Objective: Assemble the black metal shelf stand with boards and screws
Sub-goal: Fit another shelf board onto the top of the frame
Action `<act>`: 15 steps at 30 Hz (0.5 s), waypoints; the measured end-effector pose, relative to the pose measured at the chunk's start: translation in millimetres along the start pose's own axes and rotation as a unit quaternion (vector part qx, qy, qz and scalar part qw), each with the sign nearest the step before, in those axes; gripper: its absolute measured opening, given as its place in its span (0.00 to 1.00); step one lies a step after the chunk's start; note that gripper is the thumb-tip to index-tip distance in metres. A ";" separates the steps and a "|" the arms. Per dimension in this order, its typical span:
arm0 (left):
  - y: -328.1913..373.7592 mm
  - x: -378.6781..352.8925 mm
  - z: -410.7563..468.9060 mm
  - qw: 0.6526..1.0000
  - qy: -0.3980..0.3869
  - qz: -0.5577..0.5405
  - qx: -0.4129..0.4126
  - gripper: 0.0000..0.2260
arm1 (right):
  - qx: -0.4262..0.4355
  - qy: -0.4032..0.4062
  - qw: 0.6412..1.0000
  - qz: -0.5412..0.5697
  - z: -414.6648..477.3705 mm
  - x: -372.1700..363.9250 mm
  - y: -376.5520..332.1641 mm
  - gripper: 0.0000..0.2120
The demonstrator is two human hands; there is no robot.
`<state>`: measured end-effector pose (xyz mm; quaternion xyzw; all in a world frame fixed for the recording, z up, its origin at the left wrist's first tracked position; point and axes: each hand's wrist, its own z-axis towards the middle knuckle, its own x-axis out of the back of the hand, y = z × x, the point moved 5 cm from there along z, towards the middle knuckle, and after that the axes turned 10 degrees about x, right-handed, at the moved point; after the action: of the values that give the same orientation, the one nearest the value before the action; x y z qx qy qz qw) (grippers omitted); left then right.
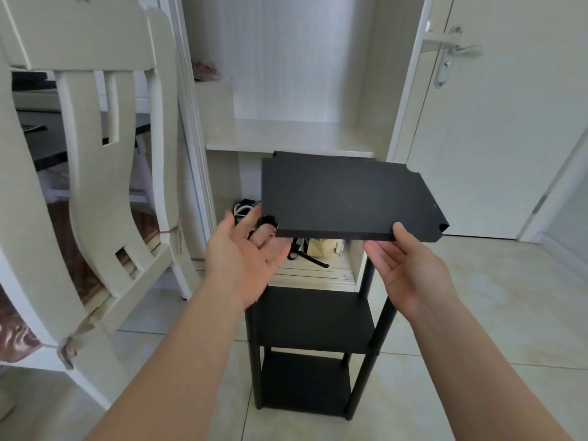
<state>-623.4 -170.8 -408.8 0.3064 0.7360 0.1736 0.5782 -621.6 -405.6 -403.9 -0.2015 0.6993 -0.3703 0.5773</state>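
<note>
While my right hand (410, 268) grips the near edge of the black board (346, 195), thumb on top and fingers curled beneath, my left hand (245, 253) is open with its fingers spread just beside the board's near left corner. I cannot tell whether it touches the board. That one loose board hangs roughly level in the air, directly above the shelf stand (313, 316). All four of its corners are notched.

The stand is upright on the tiled floor (477, 313), close in front of the open cabinet (296, 135). I count two boards already fitted in it, one above the other. Two black posts (386, 316) rise past the upper fitted board on its right side.

The cabinet has two compartments in view. The lower one holds dark footwear (245, 208) at its left side and one pale bag (321, 248) with a black strap nearer the middle; the board hides part of both. The upper one holds something reddish (206, 70) in its back left corner, too blurred to name.

One pale wooden chair (95, 154) stands to the left of the cabinet. One white door (496, 138) with a metal handle (451, 52) stands to the right.
</note>
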 end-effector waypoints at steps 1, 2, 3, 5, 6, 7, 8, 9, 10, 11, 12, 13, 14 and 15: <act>-9.4 0.8 0.0 1.000 0.010 -0.005 0.011 0.17 | 0.006 0.007 1.000 0.006 0.5 -0.6 -0.3 0.09; -18.8 0.3 -0.4 0.999 0.022 0.035 0.023 0.16 | 0.011 0.011 1.000 0.009 0.6 -1.6 -0.5 0.09; -28.0 -2.3 -1.2 0.993 0.031 0.106 0.036 0.18 | 0.016 0.013 1.000 0.008 0.2 -2.8 -0.4 0.08; -42.2 -13.6 -3.1 0.967 0.028 0.249 0.045 0.17 | 0.026 0.011 1.000 0.009 -1.3 -5.6 1.1 0.08; -47.8 -20.7 -3.0 0.957 0.018 0.285 0.043 0.15 | 0.029 0.010 0.999 0.011 -1.9 -7.0 2.5 0.07; -51.5 -26.9 -2.3 0.955 0.017 0.295 0.036 0.13 | 0.029 0.009 0.999 0.012 -2.4 -8.1 4.1 0.07; -52.4 -32.4 -2.0 0.957 0.025 0.289 0.022 0.11 | 0.028 0.009 1.000 0.009 -2.8 -9.4 6.0 0.07; -52.0 -36.8 -1.2 0.960 0.040 0.277 0.005 0.09 | 0.026 0.008 1.000 0.005 -3.0 -10.8 8.0 0.07; -52.2 -38.6 0.5 0.962 0.060 0.267 -0.008 0.07 | 0.024 0.006 1.000 -0.001 -3.2 -12.2 10.1 0.07; -52.5 -39.3 2.6 0.963 0.078 0.257 -0.013 0.07 | 0.021 0.002 1.000 -0.007 -3.5 -13.3 12.4 0.07; -52.7 -39.0 4.6 0.965 0.094 0.245 -0.015 0.08 | 0.018 -0.002 1.000 -0.016 -3.8 -14.2 14.8 0.07; -53.1 -38.0 6.4 0.966 0.108 0.234 -0.017 0.10 | 0.015 -0.006 1.000 -0.026 -4.2 -14.8 17.4 0.08; -53.3 -36.8 8.6 0.967 0.121 0.224 -0.024 0.11 | 0.013 -0.010 0.999 -0.037 -4.7 -14.8 19.7 0.09; -53.1 -35.8 10.5 0.966 0.133 0.218 -0.033 0.12 | 0.011 -0.012 0.999 -0.047 -4.7 -14.5 21.8 0.09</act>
<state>-621.5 -235.0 -417.4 0.4139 0.7156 0.3587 0.4336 -619.3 -379.9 -410.4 -0.2318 0.6779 -0.4025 0.5698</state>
